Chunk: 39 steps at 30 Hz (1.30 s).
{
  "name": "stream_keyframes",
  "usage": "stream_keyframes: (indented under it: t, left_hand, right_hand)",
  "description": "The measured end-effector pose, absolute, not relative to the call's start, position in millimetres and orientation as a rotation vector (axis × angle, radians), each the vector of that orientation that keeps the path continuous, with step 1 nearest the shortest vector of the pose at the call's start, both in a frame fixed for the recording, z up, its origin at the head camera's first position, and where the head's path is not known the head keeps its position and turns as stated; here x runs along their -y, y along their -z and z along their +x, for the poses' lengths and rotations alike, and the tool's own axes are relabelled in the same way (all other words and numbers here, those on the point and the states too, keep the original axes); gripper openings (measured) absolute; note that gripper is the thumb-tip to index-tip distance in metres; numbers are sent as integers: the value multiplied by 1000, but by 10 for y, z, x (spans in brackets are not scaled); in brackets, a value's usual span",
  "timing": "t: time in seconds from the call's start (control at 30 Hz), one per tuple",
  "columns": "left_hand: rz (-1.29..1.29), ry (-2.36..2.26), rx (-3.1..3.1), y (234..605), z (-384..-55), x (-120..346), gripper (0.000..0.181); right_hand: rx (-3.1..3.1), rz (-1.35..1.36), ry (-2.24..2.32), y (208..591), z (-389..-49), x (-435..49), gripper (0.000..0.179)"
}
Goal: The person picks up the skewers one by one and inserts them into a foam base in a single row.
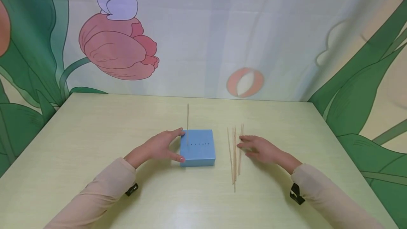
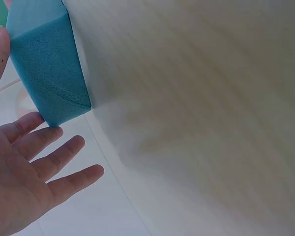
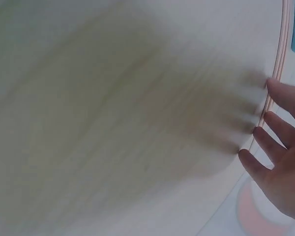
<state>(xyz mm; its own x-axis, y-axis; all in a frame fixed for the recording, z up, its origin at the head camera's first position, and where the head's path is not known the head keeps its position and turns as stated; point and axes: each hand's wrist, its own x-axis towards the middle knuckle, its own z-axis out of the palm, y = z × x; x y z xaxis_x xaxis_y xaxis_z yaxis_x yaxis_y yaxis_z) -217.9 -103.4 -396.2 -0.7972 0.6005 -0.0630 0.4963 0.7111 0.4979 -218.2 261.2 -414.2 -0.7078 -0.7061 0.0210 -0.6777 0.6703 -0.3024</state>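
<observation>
A blue foam block (image 1: 198, 154) with a row of small holes (image 1: 199, 144) sits on the table. One thin wooden stick (image 1: 188, 117) stands upright in the left end of that row. My left hand (image 1: 160, 146) spans the block's left side, thumb at the front corner and index finger at the back corner; the left wrist view shows fingertips against the block (image 2: 54, 73). To the right lie several loose sticks (image 1: 234, 158), roughly lengthwise. Over the rightmost ones is my right hand (image 1: 260, 149), with fingers spread and fingertips touching down at the sticks (image 3: 280, 44).
The pale wooden table (image 1: 111, 123) reaches back to a printed curtain (image 1: 190, 45) with flowers and leaves. A strip of tabletop separates the block from the loose sticks. A dark strap (image 1: 296, 194) hangs under the right sleeve, another (image 1: 131, 189) under the left.
</observation>
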Motion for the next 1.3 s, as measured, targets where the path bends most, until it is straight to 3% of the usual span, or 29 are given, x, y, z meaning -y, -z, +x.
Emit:
stream_keyframes:
  t: [0.23,0.57,1.3]
  left_hand:
    - [903,-693,-2698,3960,-2178,1041,93]
    - [920,-693,-2683,3969,-2193,1041,94]
    - [882,-686,-2681,3958,-2186,1048,96]
  right_hand:
    - [-2797,-1002,711,4183,-2303,-2592,17]
    - [-2555,-833,1024,4282,-2505,-2649,6]
    - [-2521,-788,978,4222,-2558,-2637,11]
